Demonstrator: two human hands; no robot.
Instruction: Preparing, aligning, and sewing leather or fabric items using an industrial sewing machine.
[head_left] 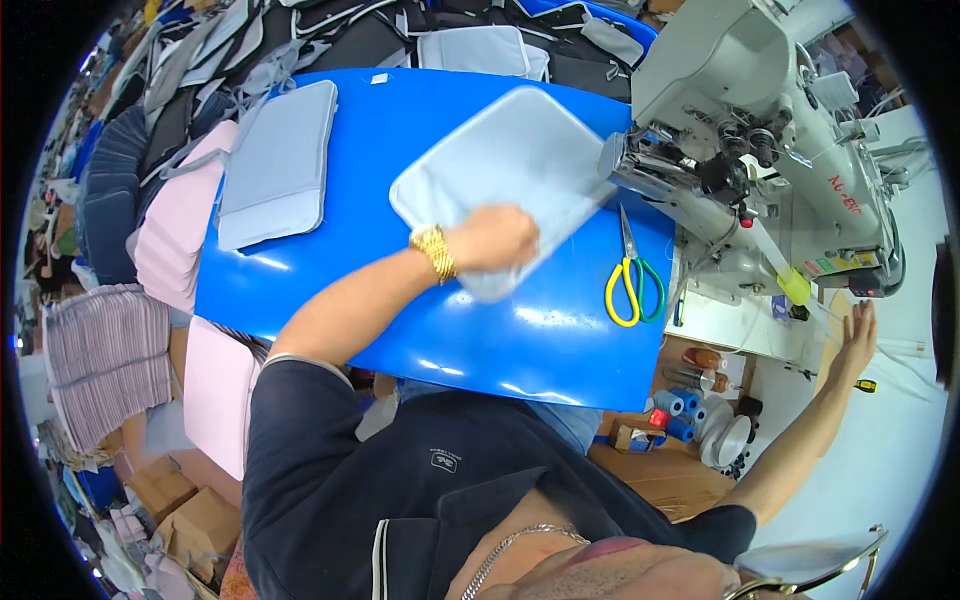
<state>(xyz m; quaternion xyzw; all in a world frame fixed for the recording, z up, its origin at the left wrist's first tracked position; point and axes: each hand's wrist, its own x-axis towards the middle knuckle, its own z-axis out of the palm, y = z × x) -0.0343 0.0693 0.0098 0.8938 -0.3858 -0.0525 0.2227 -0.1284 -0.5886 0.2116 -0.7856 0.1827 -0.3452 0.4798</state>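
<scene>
My left hand point(492, 238), with a gold watch or bracelet at the wrist, is closed on the near edge of a light grey padded fabric panel point(510, 150). The panel has rounded corners and is smeared by motion over the blue table point(440, 350). Its right corner reaches the arm end of a sewing machine point(710, 90). Off to the right, my right hand point(855, 340) is raised beside the machine's lower right end, fingers stretched upward and apart, with nothing visible in them. Scissors point(630, 285) with one yellow and one green handle lie right of the panel.
Another grey panel stack point(280, 165) lies on the table's left. Pink panels point(215, 395) and a tall bundled stack point(110, 350) stand beyond the left edge. Dark and grey pieces point(370, 45) heap behind. Blue thread spools point(685, 415) sit below the machine table.
</scene>
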